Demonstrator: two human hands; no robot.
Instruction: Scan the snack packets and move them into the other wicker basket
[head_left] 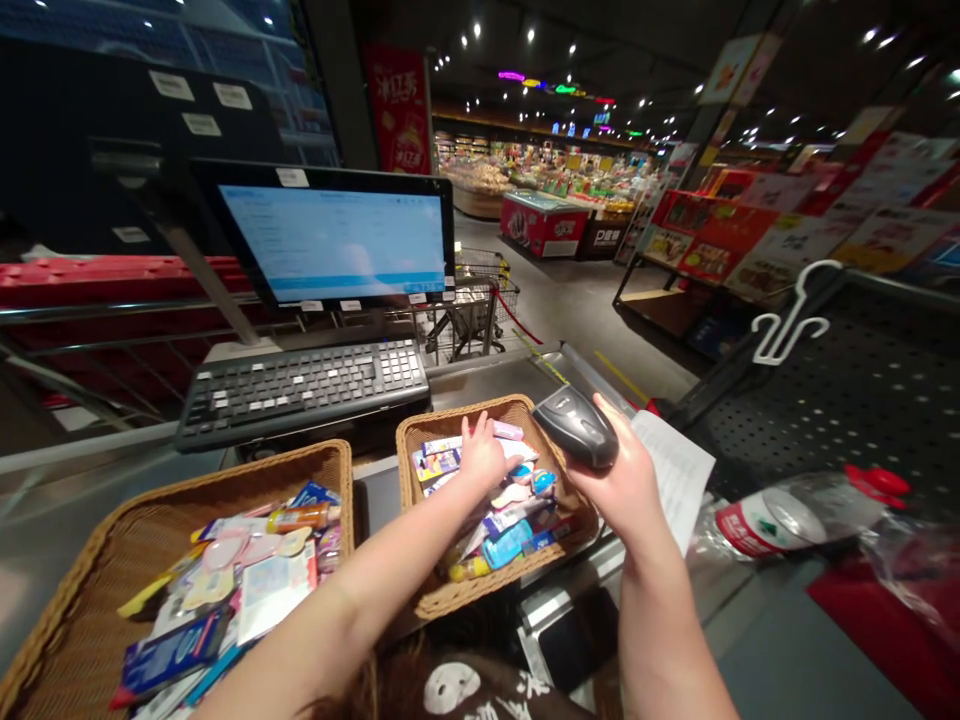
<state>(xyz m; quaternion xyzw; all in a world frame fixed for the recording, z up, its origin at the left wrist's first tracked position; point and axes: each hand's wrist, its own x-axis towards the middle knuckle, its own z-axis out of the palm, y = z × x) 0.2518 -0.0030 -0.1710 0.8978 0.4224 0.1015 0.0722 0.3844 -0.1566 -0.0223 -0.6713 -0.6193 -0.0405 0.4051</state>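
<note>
My right hand [622, 475] is wrapped round a black handheld barcode scanner [574, 425], its head pointing up and left above the right-hand wicker basket [435, 605]. My left hand [482, 452] reaches into that basket, fingers and thumb apart over the small packaged goods. Just beside its fingertips lies a pink tube-like pack [508, 430]; whether they touch is unclear. Around the hand are several small packets, a light blue pack [508, 545] and a blue-and-white item [543, 483]. My left forearm partly covers the contents.
Left of it, a larger wicker basket [64, 610] holds mixed small packages. Behind stand a keyboard [307, 385] and a lit monitor [337, 240]. To the right are a paper sheet [679, 470], a large clear bottle [780, 520] with a red cap and a white hanger [791, 325].
</note>
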